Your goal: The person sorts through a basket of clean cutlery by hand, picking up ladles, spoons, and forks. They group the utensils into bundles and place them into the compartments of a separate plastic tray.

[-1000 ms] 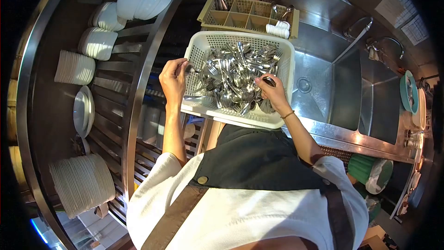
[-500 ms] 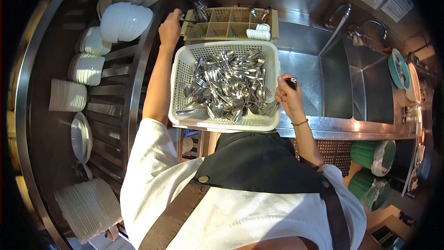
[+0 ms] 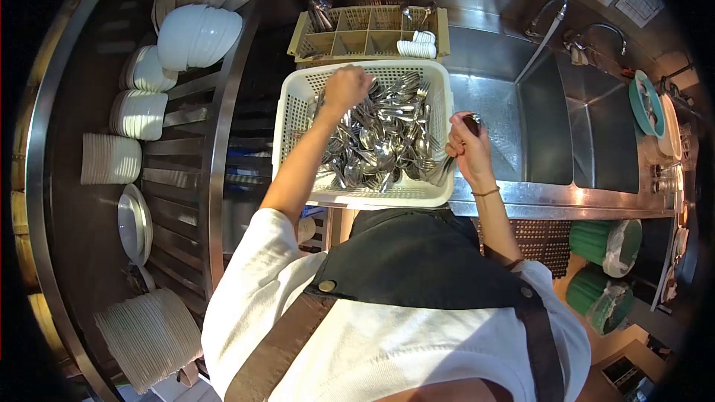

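Observation:
A white perforated basket [image 3: 289, 104] full of mixed forks and spoons [image 3: 383, 149] stands in front of me. My left hand [image 3: 348, 89] is over the basket's back left part, fingers curled; whatever they hold, if anything, is hidden. At the basket's right rim, my right hand [image 3: 471, 150] is closed around a bunch of forks [image 3: 441, 170], handle ends up and tines pointing down toward the basket. Behind the basket is a beige divided cutlery tray [image 3: 350, 46], with upright cutlery [image 3: 322, 13] at its back left and white soup spoons [image 3: 417, 48] at its right.
Stacked white bowls [image 3: 199, 33] and plates [image 3: 149, 335] stand on the slatted rack [image 3: 179, 175] to my left. At right are steel sinks [image 3: 547, 134] with a tap [image 3: 547, 33]. A turquoise basin [image 3: 642, 104] sits beyond, with green tubs [image 3: 605, 246] below the counter.
My left hand has moved from the left end of the cutlery tray right and nearer to me, over the basket. My right hand stays at the rim with the forks.

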Action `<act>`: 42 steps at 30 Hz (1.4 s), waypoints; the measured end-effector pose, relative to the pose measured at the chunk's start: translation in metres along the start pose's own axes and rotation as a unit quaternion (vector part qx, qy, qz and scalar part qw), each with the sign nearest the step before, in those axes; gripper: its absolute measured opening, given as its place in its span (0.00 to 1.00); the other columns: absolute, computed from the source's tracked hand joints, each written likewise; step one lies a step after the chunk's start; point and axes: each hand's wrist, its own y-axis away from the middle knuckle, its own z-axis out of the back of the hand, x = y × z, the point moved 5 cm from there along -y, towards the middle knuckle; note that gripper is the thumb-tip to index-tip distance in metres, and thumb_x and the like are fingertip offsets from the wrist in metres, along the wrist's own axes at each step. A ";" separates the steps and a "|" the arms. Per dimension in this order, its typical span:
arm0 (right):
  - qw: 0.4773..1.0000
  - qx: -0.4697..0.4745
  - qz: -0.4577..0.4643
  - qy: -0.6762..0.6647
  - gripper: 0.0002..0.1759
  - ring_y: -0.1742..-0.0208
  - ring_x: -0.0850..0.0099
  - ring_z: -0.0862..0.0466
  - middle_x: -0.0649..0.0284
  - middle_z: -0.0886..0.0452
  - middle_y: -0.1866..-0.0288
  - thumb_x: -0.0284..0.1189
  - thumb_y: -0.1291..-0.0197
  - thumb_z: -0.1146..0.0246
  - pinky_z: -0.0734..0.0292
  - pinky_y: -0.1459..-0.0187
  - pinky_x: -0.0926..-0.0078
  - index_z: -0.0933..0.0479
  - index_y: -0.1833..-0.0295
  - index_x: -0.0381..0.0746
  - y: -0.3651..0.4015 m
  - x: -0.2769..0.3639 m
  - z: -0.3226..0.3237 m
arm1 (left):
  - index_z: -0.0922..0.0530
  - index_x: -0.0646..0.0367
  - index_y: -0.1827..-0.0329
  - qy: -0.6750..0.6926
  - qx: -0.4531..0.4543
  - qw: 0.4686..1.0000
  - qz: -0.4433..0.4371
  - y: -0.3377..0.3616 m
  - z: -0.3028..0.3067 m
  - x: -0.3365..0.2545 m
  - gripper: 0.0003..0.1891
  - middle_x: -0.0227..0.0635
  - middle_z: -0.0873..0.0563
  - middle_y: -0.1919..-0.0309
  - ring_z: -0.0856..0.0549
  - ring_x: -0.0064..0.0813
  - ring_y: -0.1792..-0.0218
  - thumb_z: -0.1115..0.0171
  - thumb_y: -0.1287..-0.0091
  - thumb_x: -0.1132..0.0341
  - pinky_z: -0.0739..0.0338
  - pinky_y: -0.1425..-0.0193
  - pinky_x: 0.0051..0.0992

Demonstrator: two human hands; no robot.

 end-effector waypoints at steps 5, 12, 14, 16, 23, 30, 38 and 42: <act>0.998 0.060 -0.007 -0.007 0.07 0.80 0.84 0.39 0.75 0.37 0.80 0.31 0.36 0.37 0.41 0.76 0.81 0.25 0.59 0.39 0.003 -0.007 -0.004 | 0.14 0.55 0.65 -0.216 0.145 0.959 0.115 -0.007 -0.047 -0.016 0.09 0.36 0.13 0.69 0.12 0.38 0.65 0.37 0.43 0.61 0.17 0.61 0.34; 0.986 0.161 -0.023 0.023 0.07 0.74 0.83 0.29 0.70 0.25 0.72 0.26 0.41 0.33 0.35 0.72 0.82 0.21 0.58 0.36 0.015 -0.035 -0.012 | 0.15 0.56 0.71 -0.238 0.113 0.965 0.012 -0.003 -0.075 -0.010 0.07 0.41 0.13 0.69 0.12 0.41 0.66 0.41 0.44 0.66 0.18 0.63 0.38; 0.988 0.151 -0.019 0.032 0.06 0.76 0.82 0.29 0.70 0.25 0.73 0.27 0.41 0.33 0.35 0.74 0.83 0.22 0.61 0.37 0.015 -0.044 -0.013 | 0.15 0.58 0.73 -0.195 0.074 0.978 -0.022 -0.001 -0.068 -0.015 0.08 0.45 0.13 0.71 0.13 0.46 0.67 0.42 0.46 0.67 0.18 0.63 0.42; 0.989 0.142 -0.015 0.037 0.10 0.79 0.81 0.30 0.69 0.26 0.76 0.27 0.40 0.33 0.35 0.76 0.82 0.28 0.69 0.38 0.016 -0.039 -0.016 | 0.16 0.59 0.71 -0.189 0.069 0.977 0.068 -0.002 -0.043 -0.013 0.09 0.46 0.14 0.73 0.13 0.46 0.68 0.42 0.45 0.66 0.19 0.63 0.42; 0.974 0.090 0.171 0.122 0.15 0.68 0.75 0.21 0.68 0.23 0.69 0.27 0.41 0.32 0.25 0.68 0.80 0.34 0.67 0.38 -0.021 0.018 -0.028 | 0.17 0.63 0.69 0.069 -0.075 0.987 0.128 -0.002 0.111 -0.046 0.11 0.44 0.14 0.73 0.15 0.38 0.75 0.39 0.40 0.62 0.23 0.69 0.34; 0.834 0.050 0.359 0.416 0.28 0.64 0.76 0.22 0.64 0.25 0.68 0.27 0.57 0.23 0.23 0.61 0.77 0.33 0.54 0.36 -0.057 0.032 -0.082 | 0.17 0.68 0.65 0.450 0.051 0.890 0.058 -0.008 0.081 -0.129 0.12 0.31 0.16 0.77 0.21 0.16 0.74 0.42 0.34 0.65 0.27 0.68 0.23; 0.996 0.016 0.084 0.017 0.18 0.82 0.86 0.37 0.69 0.24 0.68 0.19 0.41 0.38 0.41 0.80 0.84 0.28 0.45 0.41 -0.044 0.013 -0.022 | 0.16 0.54 0.54 0.112 0.167 0.956 -0.211 0.023 -0.010 -0.088 0.12 0.37 0.16 0.60 0.17 0.36 0.57 0.41 0.39 0.76 0.23 0.54 0.31; 0.999 0.032 0.026 -0.015 0.12 0.83 0.87 0.40 0.75 0.32 0.75 0.24 0.39 0.37 0.45 0.80 0.84 0.23 0.49 0.38 -0.034 -0.001 -0.012 | 0.17 0.52 0.59 -0.004 0.245 0.897 -0.369 0.038 -0.055 -0.076 0.12 0.37 0.16 0.65 0.16 0.42 0.61 0.37 0.47 0.73 0.22 0.57 0.38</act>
